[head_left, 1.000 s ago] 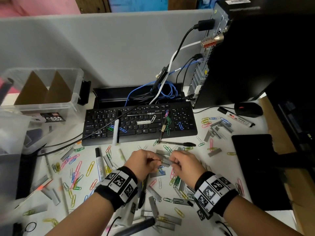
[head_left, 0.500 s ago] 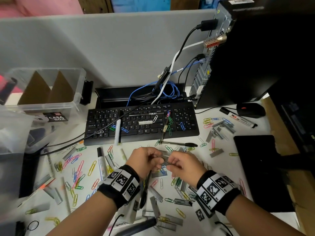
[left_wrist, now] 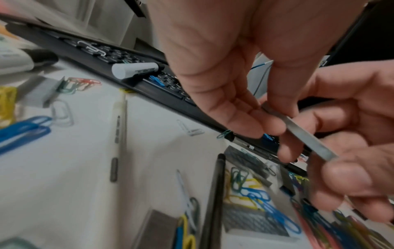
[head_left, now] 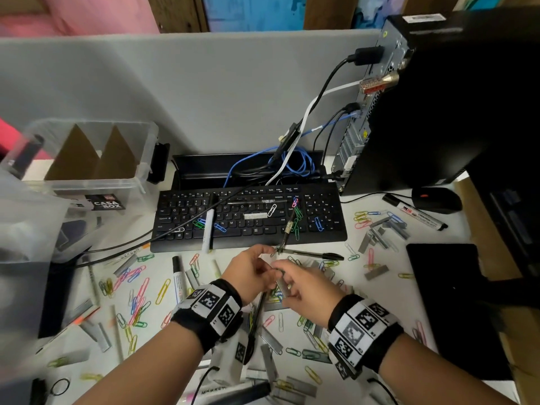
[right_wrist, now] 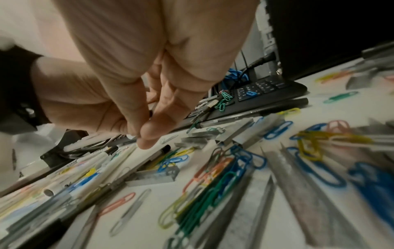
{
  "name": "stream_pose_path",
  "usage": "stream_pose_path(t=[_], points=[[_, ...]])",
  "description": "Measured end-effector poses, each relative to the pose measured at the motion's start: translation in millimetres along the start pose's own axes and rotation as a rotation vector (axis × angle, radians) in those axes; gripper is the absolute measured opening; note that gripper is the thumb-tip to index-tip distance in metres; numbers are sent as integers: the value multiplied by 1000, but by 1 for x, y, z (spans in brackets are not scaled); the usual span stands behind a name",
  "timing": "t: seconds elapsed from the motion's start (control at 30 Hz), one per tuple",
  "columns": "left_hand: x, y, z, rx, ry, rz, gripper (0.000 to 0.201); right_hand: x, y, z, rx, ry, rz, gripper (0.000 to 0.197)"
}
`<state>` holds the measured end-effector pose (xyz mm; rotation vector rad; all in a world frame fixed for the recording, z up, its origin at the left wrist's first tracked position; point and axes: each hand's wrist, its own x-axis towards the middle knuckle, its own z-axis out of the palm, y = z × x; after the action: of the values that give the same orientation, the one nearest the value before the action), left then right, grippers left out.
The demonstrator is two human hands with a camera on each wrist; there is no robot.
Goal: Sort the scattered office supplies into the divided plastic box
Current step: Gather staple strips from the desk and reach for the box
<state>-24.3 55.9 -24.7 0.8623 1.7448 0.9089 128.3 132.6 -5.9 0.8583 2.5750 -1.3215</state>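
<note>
Both hands meet over the middle of the desk and hold one grey staple strip (left_wrist: 307, 136) between them. My left hand (head_left: 270, 271) pinches its upper end with thumb and fingers (left_wrist: 270, 124). My right hand (head_left: 285, 285) grips the lower end (left_wrist: 332, 156). In the head view only a short piece of the staple strip (head_left: 282, 283) shows between the fingers. The clear divided box (head_left: 140, 171) with brown cardboard partitions stands at the far left, well away from both hands. Coloured paper clips (head_left: 162, 290), more staple strips (head_left: 377, 271) and markers (head_left: 177, 276) lie scattered on the white desk.
A black keyboard (head_left: 248, 220) carrying clips and a white marker lies just beyond the hands. A black pen (head_left: 309, 254) rests at its front edge. A computer tower (head_left: 438, 97) with cables, a mouse (head_left: 436, 198) and a black pad (head_left: 447, 287) fill the right side.
The hands have stayed at the same spot and closed in on each other. The strip has turned from lying across between them to pointing more toward me.
</note>
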Motion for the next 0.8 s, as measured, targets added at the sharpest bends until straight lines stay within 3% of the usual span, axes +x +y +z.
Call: stream_pose_path(t=[0.13, 0.27, 0.43, 0.53, 0.67, 0.8], points=[[-1, -2, -4, 73, -32, -8, 37, 3, -8, -1, -141, -27, -42, 44], [-7, -2, -6, 10, -56, -61, 19, 8, -13, -4, -440, 22, -88, 45], [-11, -1, -24, 161, 80, -59, 10, 23, -13, -6, -453, 108, -42, 41], [-16, 12, -54, 263, 274, 37, 15, 34, -16, -10, -457, 161, -32, 44], [-19, 34, -106, 284, 687, 193, 31, 51, -27, -18, -381, 222, -63, 44], [-18, 50, -153, 427, 961, 290, 53, 64, -36, -27, -96, 319, -41, 42]])
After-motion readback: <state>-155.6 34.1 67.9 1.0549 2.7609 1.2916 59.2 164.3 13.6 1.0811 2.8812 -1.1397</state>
